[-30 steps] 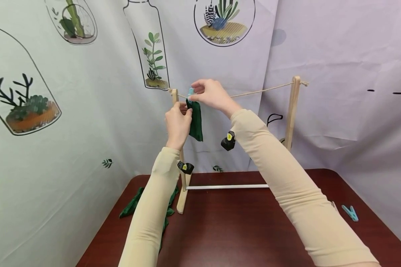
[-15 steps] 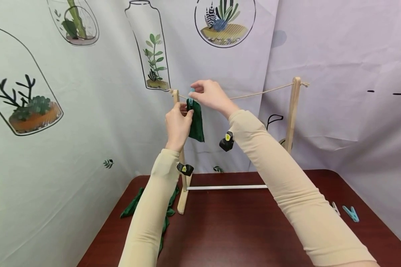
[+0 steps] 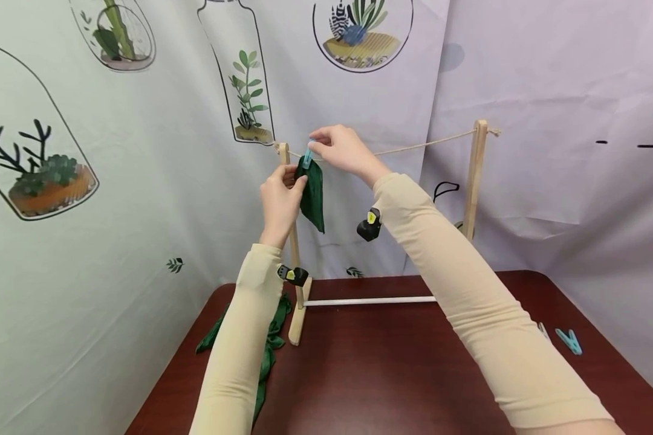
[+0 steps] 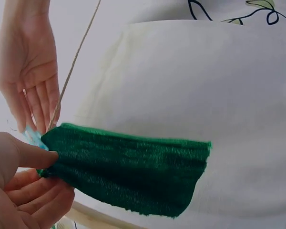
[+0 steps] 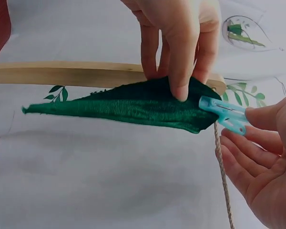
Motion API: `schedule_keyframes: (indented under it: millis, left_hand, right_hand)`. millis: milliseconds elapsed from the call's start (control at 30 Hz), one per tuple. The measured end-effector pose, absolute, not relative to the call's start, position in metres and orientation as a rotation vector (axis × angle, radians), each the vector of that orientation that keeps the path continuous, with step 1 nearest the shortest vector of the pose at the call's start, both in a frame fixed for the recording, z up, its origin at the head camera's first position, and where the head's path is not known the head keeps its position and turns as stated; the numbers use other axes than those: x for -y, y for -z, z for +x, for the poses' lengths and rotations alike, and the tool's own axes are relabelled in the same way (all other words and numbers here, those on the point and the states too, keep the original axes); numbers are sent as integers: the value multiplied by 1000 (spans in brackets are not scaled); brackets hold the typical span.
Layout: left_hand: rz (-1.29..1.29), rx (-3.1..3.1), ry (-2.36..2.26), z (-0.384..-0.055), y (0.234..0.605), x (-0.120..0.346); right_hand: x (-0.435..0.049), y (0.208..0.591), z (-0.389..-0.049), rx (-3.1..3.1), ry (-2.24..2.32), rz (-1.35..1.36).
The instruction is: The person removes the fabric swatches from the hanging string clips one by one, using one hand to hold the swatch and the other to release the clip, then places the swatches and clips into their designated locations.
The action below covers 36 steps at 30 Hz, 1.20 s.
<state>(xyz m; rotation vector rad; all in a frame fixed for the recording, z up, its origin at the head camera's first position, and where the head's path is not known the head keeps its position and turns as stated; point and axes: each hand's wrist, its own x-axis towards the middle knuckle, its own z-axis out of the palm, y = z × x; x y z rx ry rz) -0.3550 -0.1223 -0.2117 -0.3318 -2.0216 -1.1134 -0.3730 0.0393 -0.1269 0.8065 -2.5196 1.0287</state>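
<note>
A dark green cloth (image 3: 312, 199) hangs at the left end of a thin rope (image 3: 419, 146), close to the left wooden post (image 3: 296, 260). My left hand (image 3: 279, 202) pinches the cloth near its top corner, thumb in front and fingers behind. My right hand (image 3: 348, 151) holds the handle end of a light blue clothespin (image 5: 226, 112) between thumb and fingers. In the right wrist view the clothespin's tip lies over the top edge of the cloth, right beside the rope. The cloth's lower end hangs free, seen broadside in the left wrist view.
More green cloth (image 3: 274, 341) lies on the dark red table (image 3: 375, 368) at the left, partly behind my left forearm. A blue clothespin (image 3: 569, 342) and a pale one (image 3: 543, 330) lie at the right. A right post (image 3: 474, 181) and white crossbar (image 3: 370, 301) complete the rack.
My left hand has shifted a little left, drawing the cloth's top with it. Both cloth and clothespin now lean more. The right hand has barely moved.
</note>
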Motion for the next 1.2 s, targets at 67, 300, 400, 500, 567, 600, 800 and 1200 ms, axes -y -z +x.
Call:
schedule_keyframes:
  millis: [67,300,400,500,567,600,800,1200]
  left_hand:
    - [-343,2014,1140,-355,210,126]
    - [-365,1990,1220,-358,208,133]
    - [-359,1981,1230,-358,207,133]
    - [-349,1982,1240,-357,206,133]
    - [-343,1985,1246,-357,206,133]
    - [-343,1984,1248,-357,206,133]
    - [-357,1974,1260,-356,206,132]
    - [-361,1965,1270,-356,208,132]
  right_hand:
    - [-40,126,-373,2524,-1022,812]
    - [-39,123,-373,2514,-1007,831]
    - [-39,123,-374,2492,-1004,841]
    - [-38,123,-374,2471,-1001,843]
    - [-38,123,-375,2458,-1007,840]
    - [-38,123,-374,2451,-1013,837]
    - [-39,125,-372,2387,-1060,828]
    - [-43,128,-370,2280,-1126,826]
